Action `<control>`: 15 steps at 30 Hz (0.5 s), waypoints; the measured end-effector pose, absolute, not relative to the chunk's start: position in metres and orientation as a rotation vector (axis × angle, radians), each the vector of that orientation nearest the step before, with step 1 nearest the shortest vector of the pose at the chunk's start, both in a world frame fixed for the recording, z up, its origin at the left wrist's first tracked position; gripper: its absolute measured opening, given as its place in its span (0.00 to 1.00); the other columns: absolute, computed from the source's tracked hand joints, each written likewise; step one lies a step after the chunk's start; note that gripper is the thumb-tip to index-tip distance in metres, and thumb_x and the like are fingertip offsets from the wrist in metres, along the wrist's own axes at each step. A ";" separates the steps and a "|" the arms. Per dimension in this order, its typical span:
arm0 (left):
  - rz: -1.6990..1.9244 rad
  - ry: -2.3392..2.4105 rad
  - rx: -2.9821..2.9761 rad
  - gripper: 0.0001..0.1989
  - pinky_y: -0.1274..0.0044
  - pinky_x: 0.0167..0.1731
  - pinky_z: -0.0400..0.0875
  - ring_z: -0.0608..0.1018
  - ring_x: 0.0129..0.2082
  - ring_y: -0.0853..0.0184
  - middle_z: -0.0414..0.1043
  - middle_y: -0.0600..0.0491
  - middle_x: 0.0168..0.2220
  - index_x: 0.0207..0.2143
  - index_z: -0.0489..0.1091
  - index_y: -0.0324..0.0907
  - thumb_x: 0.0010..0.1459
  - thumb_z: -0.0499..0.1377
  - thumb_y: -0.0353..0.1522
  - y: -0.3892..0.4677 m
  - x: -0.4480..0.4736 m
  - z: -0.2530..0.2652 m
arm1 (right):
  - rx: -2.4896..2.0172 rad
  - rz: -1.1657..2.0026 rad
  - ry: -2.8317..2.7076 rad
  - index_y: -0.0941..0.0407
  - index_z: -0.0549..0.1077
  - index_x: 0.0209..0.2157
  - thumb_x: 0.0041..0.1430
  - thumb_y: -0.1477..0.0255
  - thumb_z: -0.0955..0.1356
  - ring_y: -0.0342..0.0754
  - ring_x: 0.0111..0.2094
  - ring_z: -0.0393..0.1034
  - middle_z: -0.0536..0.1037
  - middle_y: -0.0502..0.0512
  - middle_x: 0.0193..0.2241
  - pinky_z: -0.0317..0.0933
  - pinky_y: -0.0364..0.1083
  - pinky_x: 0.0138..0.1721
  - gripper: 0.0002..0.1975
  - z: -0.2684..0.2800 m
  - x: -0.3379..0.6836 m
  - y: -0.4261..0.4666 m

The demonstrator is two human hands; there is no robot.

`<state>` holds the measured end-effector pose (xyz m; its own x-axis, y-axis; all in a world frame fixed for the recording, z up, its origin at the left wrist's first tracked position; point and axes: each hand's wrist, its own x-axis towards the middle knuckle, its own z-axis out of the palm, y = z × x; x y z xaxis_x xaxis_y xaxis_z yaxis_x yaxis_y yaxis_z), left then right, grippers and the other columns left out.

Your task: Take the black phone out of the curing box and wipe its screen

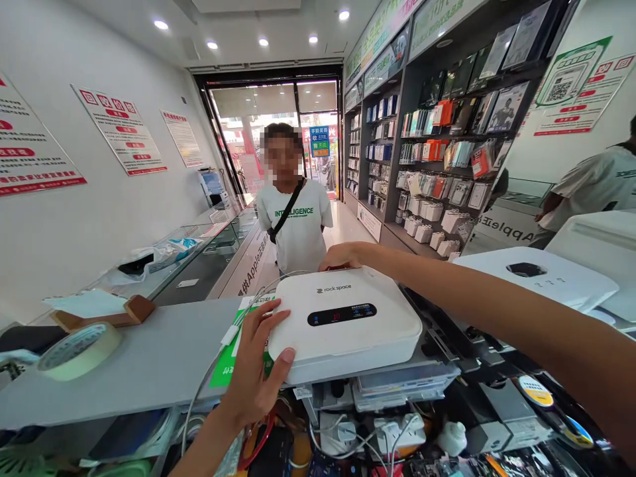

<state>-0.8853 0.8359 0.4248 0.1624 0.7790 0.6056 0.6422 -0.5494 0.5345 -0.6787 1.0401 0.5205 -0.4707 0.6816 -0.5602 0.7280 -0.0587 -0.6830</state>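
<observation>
A white film-cutting machine (342, 341) marked "rock space" sits on the counter in front of me. Its dark oval panel (342, 315) shows a red number and small blue icons. My left hand (261, 358) rests against the machine's left side, fingers spread over the edge and thumb at the front corner. Behind the machine, my right hand (342, 255) reaches over its back edge, with the fingertips hidden from view. A white cable (228, 334) with a small inline block runs past my left hand, over a green sheet (223, 368).
On the left are a tape roll (79, 351), a wooden holder (104, 311) and a glass display case (199, 262). A person (293, 218) stands across the counter. Plugs and cables (368, 430) crowd the shelf below. Another white device (536, 271) stands at right, near product shelves (437, 146).
</observation>
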 end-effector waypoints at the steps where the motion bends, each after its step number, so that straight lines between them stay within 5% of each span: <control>1: 1.339 1.404 2.275 0.20 0.60 0.54 0.69 0.61 0.63 0.51 0.55 0.45 0.63 0.60 0.62 0.52 0.67 0.51 0.40 0.836 -0.885 0.425 | 1.614 -1.574 2.128 0.59 0.76 0.35 0.50 0.71 0.74 0.53 0.34 0.75 0.81 0.53 0.27 0.69 0.51 0.36 0.10 0.518 -0.680 1.042; 7: 1.327 1.408 2.270 0.20 0.59 0.56 0.67 0.60 0.64 0.51 0.55 0.45 0.64 0.60 0.62 0.52 0.67 0.52 0.41 0.836 -0.885 0.427 | 1.625 -1.450 2.155 0.59 0.76 0.35 0.55 0.68 0.73 0.53 0.32 0.75 0.80 0.53 0.29 0.69 0.57 0.38 0.09 0.509 -0.686 1.049; 15: 1.315 1.414 2.247 0.20 0.59 0.57 0.65 0.59 0.64 0.51 0.54 0.47 0.64 0.60 0.62 0.53 0.67 0.52 0.41 0.835 -0.886 0.426 | 1.604 -1.360 2.151 0.59 0.76 0.39 0.59 0.67 0.72 0.48 0.33 0.75 0.79 0.52 0.32 0.70 0.52 0.38 0.10 0.505 -0.689 1.053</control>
